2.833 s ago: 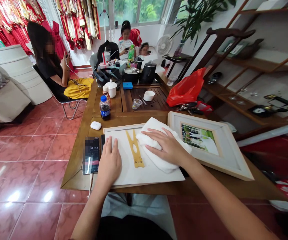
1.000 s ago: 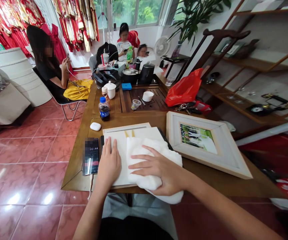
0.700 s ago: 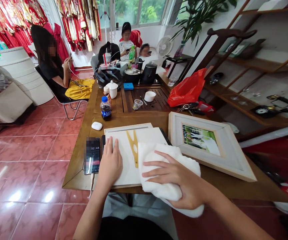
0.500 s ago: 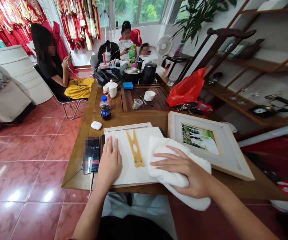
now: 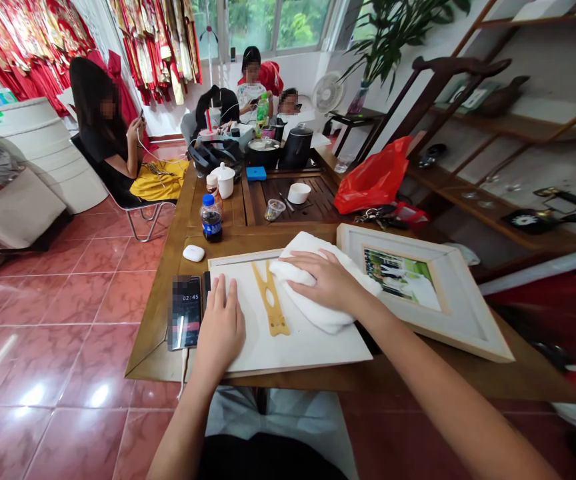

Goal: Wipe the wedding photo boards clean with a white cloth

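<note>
My left hand [image 5: 224, 325] lies flat, fingers stretched, on the left part of a white board [image 5: 313, 350] at the table's front edge. My right hand [image 5: 325, 280] presses on a folded white cloth [image 5: 331, 323], its fingers curved over the top. That cloth covers the board's upper right part. Between my hands a flat yellow piece [image 5: 279, 321] rests on the board, with two prongs, an oval hole and a small animal face. Just left of my left hand is a phone [image 5: 187, 313] with a cable. A framed photo [image 5: 401, 277] lies to the right, partly behind the cloth.
A cola bottle [image 5: 211, 219], a white earbud case [image 5: 193, 253] and a lidded white cup [image 5: 225, 181] stand at the left. Farther back are a white bowl [image 5: 299, 193] and a red plastic bag [image 5: 371, 177]. A seated person [image 5: 105, 133] is at the table's left.
My right hand and the white cloth have moved away from me and slightly left over the board, uncovering its lower right corner. My left hand stays in place.
</note>
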{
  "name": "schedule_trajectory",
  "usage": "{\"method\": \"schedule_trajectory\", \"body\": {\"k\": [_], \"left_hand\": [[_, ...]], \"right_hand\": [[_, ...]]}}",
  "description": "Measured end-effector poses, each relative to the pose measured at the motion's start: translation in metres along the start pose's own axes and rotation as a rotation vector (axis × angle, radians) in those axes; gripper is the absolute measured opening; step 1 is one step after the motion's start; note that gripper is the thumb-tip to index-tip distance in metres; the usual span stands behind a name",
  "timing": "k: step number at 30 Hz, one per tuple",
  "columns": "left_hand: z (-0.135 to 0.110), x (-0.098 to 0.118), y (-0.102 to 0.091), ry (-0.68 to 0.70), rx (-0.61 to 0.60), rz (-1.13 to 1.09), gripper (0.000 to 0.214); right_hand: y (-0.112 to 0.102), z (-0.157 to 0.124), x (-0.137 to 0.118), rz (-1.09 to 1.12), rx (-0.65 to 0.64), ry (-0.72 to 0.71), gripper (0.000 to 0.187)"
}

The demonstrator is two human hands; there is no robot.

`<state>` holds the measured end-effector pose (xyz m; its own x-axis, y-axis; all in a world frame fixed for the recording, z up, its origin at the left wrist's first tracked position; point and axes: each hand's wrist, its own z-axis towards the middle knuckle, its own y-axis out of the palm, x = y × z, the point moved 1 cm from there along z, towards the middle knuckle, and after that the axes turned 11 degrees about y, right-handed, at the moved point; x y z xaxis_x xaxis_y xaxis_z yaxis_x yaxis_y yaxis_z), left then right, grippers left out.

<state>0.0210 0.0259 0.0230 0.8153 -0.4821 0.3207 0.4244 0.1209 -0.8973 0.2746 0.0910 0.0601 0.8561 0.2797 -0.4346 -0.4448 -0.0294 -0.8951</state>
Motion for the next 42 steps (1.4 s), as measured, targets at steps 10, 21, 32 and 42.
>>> {"method": "schedule_trajectory", "body": {"k": [10,21,32,42], "left_hand": [[-0.001,0.0,0.002,-0.016,0.048,-0.031,0.05],[0.0,0.001,0.0,-0.012,0.012,-0.024,0.051],[-0.001,0.0,0.002,-0.003,0.035,-0.026,0.05],[-0.001,-0.001,0.003,-0.016,0.059,-0.04,0.049]], "right_hand": [[-0.003,-0.035,-0.012,-0.015,-0.08,-0.168,0.048],[-0.008,-0.074,-0.001,0.066,-0.245,-0.373,0.053],[0.0,-0.004,-0.006,0.02,-0.015,-0.065,0.046],[0.0,-0.034,-0.011,0.001,-0.072,-0.195,0.048]]}}
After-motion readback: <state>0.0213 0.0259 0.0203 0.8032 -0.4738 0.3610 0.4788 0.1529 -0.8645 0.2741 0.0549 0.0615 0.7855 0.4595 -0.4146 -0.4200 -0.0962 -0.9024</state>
